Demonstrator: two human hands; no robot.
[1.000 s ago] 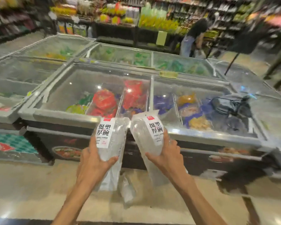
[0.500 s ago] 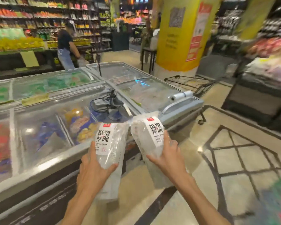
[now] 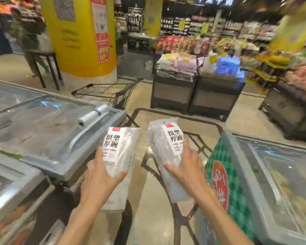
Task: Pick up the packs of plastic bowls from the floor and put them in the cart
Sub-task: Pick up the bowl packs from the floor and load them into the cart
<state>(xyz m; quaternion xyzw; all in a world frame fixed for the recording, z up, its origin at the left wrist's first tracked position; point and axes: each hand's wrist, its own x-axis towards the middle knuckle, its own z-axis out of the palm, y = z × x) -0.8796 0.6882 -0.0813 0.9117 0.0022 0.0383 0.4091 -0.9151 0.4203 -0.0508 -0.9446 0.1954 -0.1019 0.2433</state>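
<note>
the left hand (image 3: 100, 175) has thumb and fingers curled round the middle of a pack of plastic bowls (image 3: 119, 152); the right hand (image 3: 186, 167) wraps a second pack (image 3: 166, 149) the same way, below its label. both packs are held upright at chest height, apart. they look light, a stiff stack in slippery, crinkly film, so a mid-body hold around the stack suits better than loose film. the wire cart (image 3: 107, 92) stands ahead, beyond the freezer (image 3: 48, 152).
</note>
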